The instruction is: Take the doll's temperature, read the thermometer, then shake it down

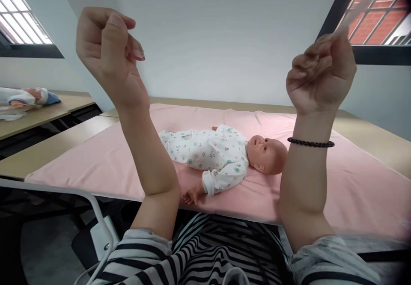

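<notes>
A baby doll (221, 154) in a white patterned sleepsuit lies on its back on a pink cloth (353, 182), head to the right. Both my arms are raised high above it. My left hand (107, 49) is loosely curled, thumb near the fingertips, with nothing visible in it. My right hand (319, 73) is closed in a pinch on a thin pale strip that runs blurred up toward the top right corner; I cannot make out what it is. A black bead bracelet (311, 143) circles my right wrist.
The pink cloth covers a wooden table (369, 129) against a white wall. Another doll (27, 96) lies on a table at the far left. A white chair frame (96, 216) stands low left. Windows sit in both upper corners.
</notes>
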Tool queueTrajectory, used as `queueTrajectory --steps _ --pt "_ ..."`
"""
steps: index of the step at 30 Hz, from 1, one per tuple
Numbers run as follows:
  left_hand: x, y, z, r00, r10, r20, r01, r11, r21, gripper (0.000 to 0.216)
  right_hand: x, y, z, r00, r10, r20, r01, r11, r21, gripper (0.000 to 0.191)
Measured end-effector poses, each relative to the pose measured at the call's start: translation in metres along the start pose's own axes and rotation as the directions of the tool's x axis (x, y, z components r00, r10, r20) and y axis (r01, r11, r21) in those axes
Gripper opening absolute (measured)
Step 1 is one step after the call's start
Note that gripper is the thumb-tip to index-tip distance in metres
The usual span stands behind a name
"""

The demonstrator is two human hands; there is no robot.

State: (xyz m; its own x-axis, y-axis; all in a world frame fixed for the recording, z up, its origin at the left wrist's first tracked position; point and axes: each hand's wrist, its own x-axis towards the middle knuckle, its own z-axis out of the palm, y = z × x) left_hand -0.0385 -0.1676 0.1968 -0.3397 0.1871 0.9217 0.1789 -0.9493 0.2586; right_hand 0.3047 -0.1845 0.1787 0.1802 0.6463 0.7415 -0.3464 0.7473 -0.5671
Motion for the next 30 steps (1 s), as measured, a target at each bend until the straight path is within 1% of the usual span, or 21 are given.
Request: queueTrajectory --steps 1,2,4,5,6,7,9,10,11,12,13,14,16,17,19,22,23,25,27,28,30 --pt "0.000 0.002 0.001 1.000 -0.001 0.004 0.001 1.000 -0.004 0.023 -0.001 0.001 0.001 0.999 -0.006 0.032 0.007 1.000 -0.021 0.037" --pt "-0.001 0.003 0.001 1.000 0.002 0.000 -0.002 1.000 -0.005 0.023 -0.002 0.002 0.001 0.996 -0.010 0.091 0.021 0.991 -0.129 0.037" --pt "-0.001 0.003 0.003 1.000 0.002 -0.004 -0.001 1.000 0.030 0.023 -0.005 0.004 0.001 0.979 0.011 0.201 0.078 0.899 -0.430 0.032" --pt "-0.001 0.002 0.004 1.000 -0.004 -0.011 0.004 0.998 0.065 0.022 -0.005 0.005 0.001 0.974 0.031 0.225 0.097 0.841 -0.533 0.030" --pt "0.000 0.001 0.004 1.000 -0.012 -0.020 0.014 0.995 0.101 0.021 -0.005 0.006 0.001 0.972 0.045 0.232 0.098 0.814 -0.572 0.029" --pt "0.000 0.000 0.005 0.999 -0.020 -0.028 0.023 0.992 0.125 0.019 -0.004 0.007 0.002 0.975 0.036 0.218 0.088 0.843 -0.531 0.029" --pt "0.000 -0.002 0.006 0.999 -0.023 -0.034 0.027 0.992 0.127 0.017 -0.001 0.008 0.003 0.985 0.001 0.170 0.042 0.968 -0.248 0.033" --pt "0.000 -0.004 0.006 0.999 -0.015 -0.033 0.018 0.995 0.099 0.016 0.000 0.008 0.003 0.989 -0.004 0.148 0.016 0.997 -0.078 0.036" --pt "0.001 -0.006 0.006 1.000 -0.003 -0.023 0.004 0.998 0.057 0.016 0.001 0.008 0.003 0.991 -0.005 0.131 0.000 0.999 0.038 0.037" --pt "0.001 -0.007 0.006 1.000 0.011 -0.011 -0.011 1.000 0.010 0.017 0.001 0.007 0.002 0.993 -0.004 0.120 -0.003 0.998 0.064 0.036" --pt "0.002 -0.009 0.005 1.000 0.024 -0.001 -0.024 0.999 -0.038 0.018 0.000 0.007 0.000 0.993 -0.007 0.118 0.008 1.000 -0.007 0.034" --pt "0.002 -0.011 0.005 0.999 0.031 0.013 -0.030 0.996 -0.079 0.018 0.000 0.007 -0.002 0.992 -0.011 0.124 0.029 0.989 -0.147 0.032" --pt "0.003 -0.015 0.003 0.998 0.041 0.056 -0.034 0.991 -0.127 0.017 -0.001 0.007 -0.008 0.990 -0.003 0.138 0.063 0.902 -0.428 0.029" --pt "0.004 -0.017 0.002 0.996 0.045 0.076 -0.034 0.990 -0.137 0.016 -0.001 0.008 -0.011 0.991 0.010 0.135 0.056 0.875 -0.480 0.028" --pt "0.005 -0.020 0.002 0.995 0.054 0.088 -0.041 0.989 -0.143 0.016 0.002 0.009 -0.016 0.994 0.040 0.101 0.004 0.917 -0.398 0.029" --pt "0.006 -0.023 0.003 0.992 0.077 0.096 -0.063 0.988 -0.144 0.019 0.009 0.012 -0.020 0.998 0.029 0.048 -0.021 0.984 -0.176 0.043" --pt "0.006 -0.023 0.004 0.989 0.093 0.117 -0.075 0.987 -0.145 0.019 0.010 0.014 -0.020 0.999 0.017 0.043 -0.009 0.985 -0.172 0.047" --pt "0.005 -0.023 0.005 0.985 0.106 0.140 -0.087 0.987 -0.132 0.019 0.012 0.017 -0.020 0.997 -0.024 0.071 0.042 0.962 -0.270 0.042" --pt "0.004 -0.024 0.006 0.989 0.099 0.111 -0.085 0.989 -0.120 0.022 0.013 0.020 -0.020 0.993 -0.031 0.117 0.068 0.942 -0.330 0.036" --pt "0.004 -0.024 0.006 0.990 0.095 0.100 -0.082 0.988 -0.127 0.024 0.013 0.021 -0.019 0.990 -0.030 0.134 0.069 0.952 -0.299 0.038" --pt "0.004 -0.029 0.008 0.984 0.115 0.136 -0.089 0.979 -0.184 0.025 0.014 0.020 -0.018 0.989 -0.069 0.130 0.085 0.989 -0.118 0.052"
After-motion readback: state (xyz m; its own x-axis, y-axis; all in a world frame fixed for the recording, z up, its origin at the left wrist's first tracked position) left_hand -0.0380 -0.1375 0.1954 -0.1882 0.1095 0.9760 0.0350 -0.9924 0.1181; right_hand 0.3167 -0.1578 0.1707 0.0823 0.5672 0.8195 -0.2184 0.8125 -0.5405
